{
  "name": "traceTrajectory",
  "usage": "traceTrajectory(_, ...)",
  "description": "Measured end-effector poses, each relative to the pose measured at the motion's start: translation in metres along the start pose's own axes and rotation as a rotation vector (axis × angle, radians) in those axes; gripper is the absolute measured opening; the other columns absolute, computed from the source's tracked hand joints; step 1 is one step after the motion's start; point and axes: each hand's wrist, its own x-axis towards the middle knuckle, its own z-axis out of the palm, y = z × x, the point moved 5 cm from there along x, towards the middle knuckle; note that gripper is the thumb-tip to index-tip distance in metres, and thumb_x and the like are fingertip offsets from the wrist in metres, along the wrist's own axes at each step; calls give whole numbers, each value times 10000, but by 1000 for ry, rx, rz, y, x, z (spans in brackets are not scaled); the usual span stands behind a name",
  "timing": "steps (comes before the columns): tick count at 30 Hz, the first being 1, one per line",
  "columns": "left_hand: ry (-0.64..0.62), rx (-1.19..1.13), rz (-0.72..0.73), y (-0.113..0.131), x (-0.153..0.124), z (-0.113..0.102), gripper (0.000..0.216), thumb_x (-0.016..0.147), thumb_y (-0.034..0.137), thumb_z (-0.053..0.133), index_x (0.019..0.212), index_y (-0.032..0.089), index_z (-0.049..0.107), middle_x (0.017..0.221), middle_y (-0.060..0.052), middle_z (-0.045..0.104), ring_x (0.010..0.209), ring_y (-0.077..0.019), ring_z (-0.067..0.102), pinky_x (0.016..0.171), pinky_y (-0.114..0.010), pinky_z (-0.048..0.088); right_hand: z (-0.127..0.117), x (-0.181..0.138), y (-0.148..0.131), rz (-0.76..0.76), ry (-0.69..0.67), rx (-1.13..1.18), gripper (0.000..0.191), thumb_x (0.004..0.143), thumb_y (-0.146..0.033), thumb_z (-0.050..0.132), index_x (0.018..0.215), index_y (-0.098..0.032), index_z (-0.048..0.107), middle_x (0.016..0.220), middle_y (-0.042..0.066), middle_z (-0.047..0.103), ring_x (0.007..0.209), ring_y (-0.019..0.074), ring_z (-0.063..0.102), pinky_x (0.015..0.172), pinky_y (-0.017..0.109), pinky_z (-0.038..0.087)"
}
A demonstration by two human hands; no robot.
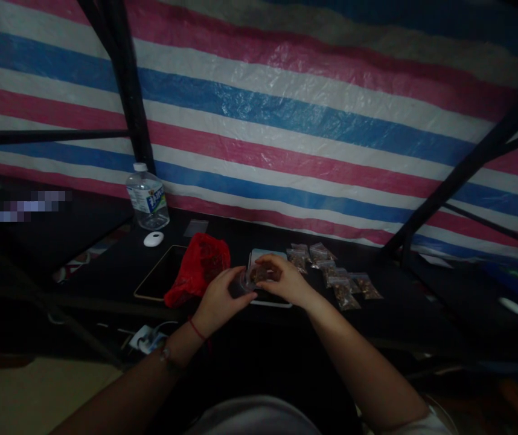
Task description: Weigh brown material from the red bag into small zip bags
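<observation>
My left hand and my right hand meet over a small white scale on the dark table. Both hands pinch a small clear bag with brown bits in it, fingers closed on its edges. A red plastic bag with brown contents lies just left of my left hand. Several small filled clear bags lie in a loose row right of my right hand.
A tablet lies flat left of the red bag. Behind it stand a water bottle and a small white puck. A striped tarp hangs behind the table, crossed by black frame bars. A power strip sits below the table edge.
</observation>
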Motion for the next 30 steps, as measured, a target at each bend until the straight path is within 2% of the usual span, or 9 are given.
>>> traceTrajectory(7, 52, -60, 11, 8, -3, -4, 506, 681, 357, 717, 1124, 164, 568, 1094, -107, 656, 1007, -238, 619, 889, -407, 495, 1, 3, -36, -55, -123, -47, 226, 699, -197, 704, 918, -189, 651, 1005, 40, 677, 952, 170, 640, 849, 320, 509)
traceTrajectory(12, 88, -214, -39, 1, -5, 0, 541, 672, 354, 719, 1138, 140, 549, 1122, -130, 647, 1011, -246, 630, 902, -415, 498, 1, 7, -62, -181, -227, -184, 223, 779, -228, 664, 1001, -225, 687, 1147, 56, 655, 1073, 184, 602, 958, 353, 449)
traceTrajectory(15, 86, -310, -69, 0, -5, 0, 542, 677, 358, 717, 1146, 151, 542, 1138, -124, 646, 1030, -252, 627, 919, -425, 493, 1, 8, -71, -217, -233, -276, 294, 807, -237, 640, 1101, -248, 659, 1173, 55, 646, 1106, 191, 583, 979, 373, 432)
traceTrajectory(20, 54, -422, -84, 3, -5, 0, 506, 709, 344, 691, 1158, 167, 538, 1144, -113, 649, 1031, -250, 628, 913, -426, 503, -2, 7, -68, -182, -168, -250, 387, 788, -241, 656, 1172, -239, 612, 1134, 53, 655, 1030, 182, 615, 906, 344, 485)
traceTrajectory(25, 119, -368, -79, 4, -6, -5, 436, 734, 324, 658, 1130, 165, 571, 1112, -101, 662, 1002, -239, 637, 900, -415, 513, -4, 5, -59, -159, -145, -228, 414, 760, -215, 665, 1168, -245, 605, 1127, 58, 621, 974, 171, 619, 854, 333, 513)
traceTrajectory(28, 132, -286, -78, 10, -3, -17, 419, 739, 318, 653, 1125, 165, 590, 1075, -90, 678, 958, -232, 652, 873, -390, 528, -4, 7, -58, -166, -153, -218, 429, 742, -187, 663, 1164, -240, 605, 1126, 69, 585, 984, 170, 601, 805, 306, 526)
traceTrajectory(30, 134, -233, -103, 13, 0, -34, 417, 761, 332, 634, 1142, 169, 588, 1027, -74, 694, 904, -220, 663, 857, -375, 535, -5, 14, -57, -169, -130, -169, 443, 731, -169, 659, 1165, -233, 601, 1128, 73, 566, 989, 167, 593, 770, 283, 530)
